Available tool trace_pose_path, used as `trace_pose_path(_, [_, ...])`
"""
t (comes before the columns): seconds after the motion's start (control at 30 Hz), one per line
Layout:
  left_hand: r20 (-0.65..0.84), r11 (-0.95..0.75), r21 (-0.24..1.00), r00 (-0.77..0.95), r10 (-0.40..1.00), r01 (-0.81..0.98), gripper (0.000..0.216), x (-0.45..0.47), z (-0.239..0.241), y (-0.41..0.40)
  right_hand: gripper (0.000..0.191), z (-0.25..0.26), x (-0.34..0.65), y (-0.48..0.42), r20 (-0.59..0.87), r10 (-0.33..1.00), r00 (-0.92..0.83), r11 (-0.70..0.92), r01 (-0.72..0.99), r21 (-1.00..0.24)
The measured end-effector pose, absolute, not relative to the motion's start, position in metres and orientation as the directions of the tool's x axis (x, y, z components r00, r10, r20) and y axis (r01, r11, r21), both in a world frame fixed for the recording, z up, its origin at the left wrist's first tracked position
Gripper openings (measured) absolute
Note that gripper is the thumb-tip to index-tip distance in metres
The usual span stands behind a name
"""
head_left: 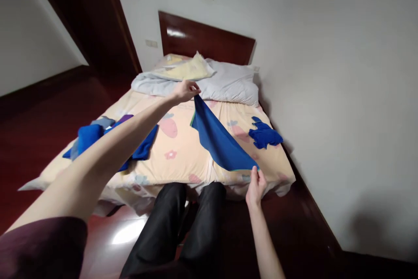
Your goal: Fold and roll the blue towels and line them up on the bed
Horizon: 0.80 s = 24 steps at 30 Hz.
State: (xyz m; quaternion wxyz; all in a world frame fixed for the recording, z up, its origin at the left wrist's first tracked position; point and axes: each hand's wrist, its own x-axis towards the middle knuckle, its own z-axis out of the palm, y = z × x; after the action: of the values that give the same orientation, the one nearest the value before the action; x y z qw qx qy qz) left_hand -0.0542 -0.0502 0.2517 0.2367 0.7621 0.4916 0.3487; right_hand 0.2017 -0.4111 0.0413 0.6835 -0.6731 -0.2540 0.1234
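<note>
1. Head view: pinching the upper corner of a blue cloth (222, 148) between pressed-together fingertips of the left hand (187, 90).
2. Gripping its lower corner between thumb and fingers of the right hand (255, 188).
3. Holding it slantwise above the bed (178, 161), with clothes pile (89, 136) at left, crumpled garment (265, 134) at right.

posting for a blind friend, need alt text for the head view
A left hand and right hand hold a blue cloth slanting between them above a patterned bedsheet. Mostly blue fabric lies on the left, a crumpled blue piece on the right.
</note>
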Motion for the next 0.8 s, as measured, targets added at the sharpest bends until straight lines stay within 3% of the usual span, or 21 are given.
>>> trace_pose_path(0.17, [0.356,-0.441,0.866,0.33,0.874,0.234,0.05,-0.103,0.295,-0.092,0.063,0.125,0.233,-0.393,0.37,0.395,0.841,0.283,0.272,-0.92])
trace_pose_path(0.3, [0.367,-0.413,0.908,0.353,0.861,0.064,0.07,-0.138,0.319,-0.132,0.069,0.184,0.248,-0.384,0.493,0.323,0.808,0.402,0.355,-0.844])
trace_pose_path(0.5, [0.414,-0.445,0.889,0.224,0.882,0.111,0.06,-0.182,0.333,-0.176,0.055,0.246,0.257,-0.383,0.611,0.403,0.682,0.477,0.413,-0.776])
trace_pose_path(0.67, [0.404,-0.432,0.893,0.193,0.894,0.129,0.055,-0.211,0.332,-0.185,0.063,0.274,0.256,-0.389,0.507,0.649,0.567,0.413,0.298,-0.861])
trace_pose_path(0.8, [0.431,-0.452,0.867,0.141,0.891,0.207,0.046,-0.227,0.33,-0.194,0.06,0.284,0.249,-0.394,0.49,0.689,0.533,0.364,0.331,-0.871])
